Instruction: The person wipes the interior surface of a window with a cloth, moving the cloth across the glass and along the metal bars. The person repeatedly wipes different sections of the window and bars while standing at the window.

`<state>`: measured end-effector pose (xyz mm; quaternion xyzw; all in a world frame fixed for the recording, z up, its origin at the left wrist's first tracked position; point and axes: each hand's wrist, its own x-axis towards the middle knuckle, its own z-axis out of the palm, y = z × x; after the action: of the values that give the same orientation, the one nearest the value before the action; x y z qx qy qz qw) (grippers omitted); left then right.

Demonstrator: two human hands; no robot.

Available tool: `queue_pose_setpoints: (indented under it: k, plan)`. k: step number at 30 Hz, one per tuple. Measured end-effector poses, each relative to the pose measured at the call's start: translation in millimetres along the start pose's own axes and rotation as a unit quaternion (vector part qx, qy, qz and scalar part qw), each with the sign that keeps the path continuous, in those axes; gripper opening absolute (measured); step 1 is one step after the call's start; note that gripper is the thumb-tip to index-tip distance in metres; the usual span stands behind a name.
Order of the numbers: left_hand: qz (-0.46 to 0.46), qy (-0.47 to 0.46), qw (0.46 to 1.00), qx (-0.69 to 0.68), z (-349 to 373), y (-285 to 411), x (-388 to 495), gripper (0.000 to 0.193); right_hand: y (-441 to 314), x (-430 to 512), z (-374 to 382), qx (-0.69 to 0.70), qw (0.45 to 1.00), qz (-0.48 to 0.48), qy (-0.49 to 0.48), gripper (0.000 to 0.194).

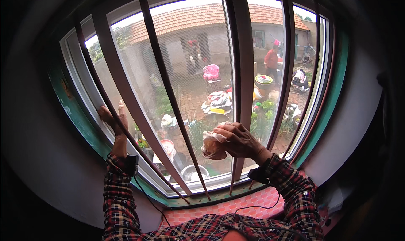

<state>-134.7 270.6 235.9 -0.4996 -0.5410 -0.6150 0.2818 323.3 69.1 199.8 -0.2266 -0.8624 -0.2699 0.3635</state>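
My right hand [242, 143] grips a crumpled pale cloth [212, 146] at the middle of the window, in front of the glass pane [196, 82]. The cloth is bunched under my fingers; whether it touches the glass is hard to tell. On the left, my left hand [121, 122] has reached past a dark metal bar [110, 106] and rests by the white window frame [84, 79], fingers apart and holding nothing. Part of that hand is hidden by the bar. A pale upright of the window [242, 92] stands just behind my right hand.
Several dark vertical bars [164, 70] cross the window. Below is a green sill [218, 198] and a pink patterned surface [202, 207]. Thin black cables [152, 203] hang by my sleeves. Outside, a person in red [271, 59] stands in a brick yard with basins and piled cloths [218, 100].
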Motion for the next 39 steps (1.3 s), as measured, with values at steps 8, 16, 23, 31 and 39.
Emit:
queue_pose_setpoints:
  k: [8,16,23,31,39]
  plan:
    - [0.093,-0.073,0.986,-0.118,-2.1,-29.3,-0.4,0.061,4.5,-53.8,-10.1,0.149,0.877,0.367,0.27,0.072]
    - [0.095,-0.037,0.993,-0.052,3.4,-27.8,-1.7,0.053,52.6,-31.0,-11.3,-0.027,0.917,0.345,-0.201,0.061]
    - [-0.019,-0.05,0.999,-0.007,9.5,-14.6,-9.3,0.066,64.6,-24.6,-5.0,-0.249,0.875,0.203,-0.363,0.072]
    - [0.115,-0.015,0.992,-0.044,3.6,-17.8,-6.6,0.06,83.3,-2.5,-34.4,-0.184,0.934,0.212,-0.223,0.063]
    - [0.164,0.095,0.981,0.034,5.9,-6.3,-8.9,0.06,64.7,10.9,-46.5,-0.076,0.981,0.14,-0.11,0.027]
